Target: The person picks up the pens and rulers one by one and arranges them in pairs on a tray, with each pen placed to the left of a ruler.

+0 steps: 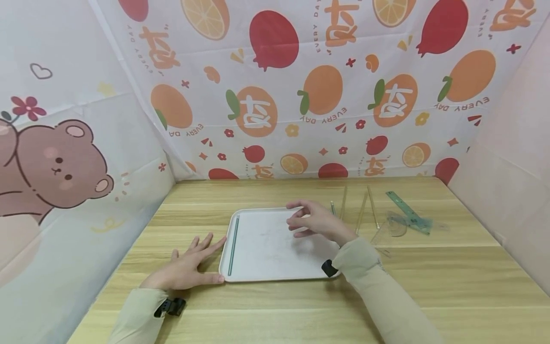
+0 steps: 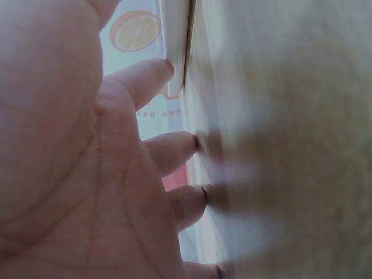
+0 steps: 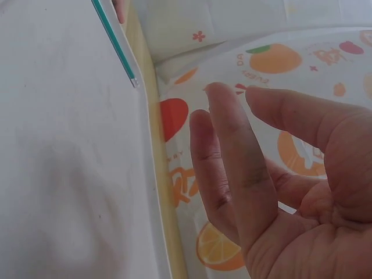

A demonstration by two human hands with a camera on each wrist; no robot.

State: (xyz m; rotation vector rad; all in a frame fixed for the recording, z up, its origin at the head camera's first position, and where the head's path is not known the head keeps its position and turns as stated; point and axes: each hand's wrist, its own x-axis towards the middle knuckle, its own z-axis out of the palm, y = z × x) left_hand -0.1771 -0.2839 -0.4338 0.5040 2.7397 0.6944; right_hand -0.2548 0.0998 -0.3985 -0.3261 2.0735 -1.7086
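Note:
A white tray (image 1: pixel 266 243) lies on the wooden table, with a green pencil (image 1: pixel 234 246) along its left side. My left hand (image 1: pixel 189 267) is spread at the tray's left edge, its thumb and index fingertips right at the rim. In the left wrist view, the fingers (image 2: pixel 171 154) stretch toward the tabletop. Over the tray's right half hovers my right hand (image 1: pixel 315 222), its fingers loosely bent and holding nothing. The right wrist view shows a gap between that hand's thumb and fingers (image 3: pixel 244 151), while the green pencil (image 3: pixel 115 43) lies beyond on the tray.
Right of the tray lie several tan pencils (image 1: pixel 372 205) and another green pencil (image 1: pixel 333 208), partly hidden by my right hand. Farther right, a green ruler (image 1: pixel 401 204) overlaps clear plastic drawing tools (image 1: pixel 397 228). Fruit-printed cloth (image 1: pixel 292 95) hangs behind the wooden table (image 1: pixel 455 277).

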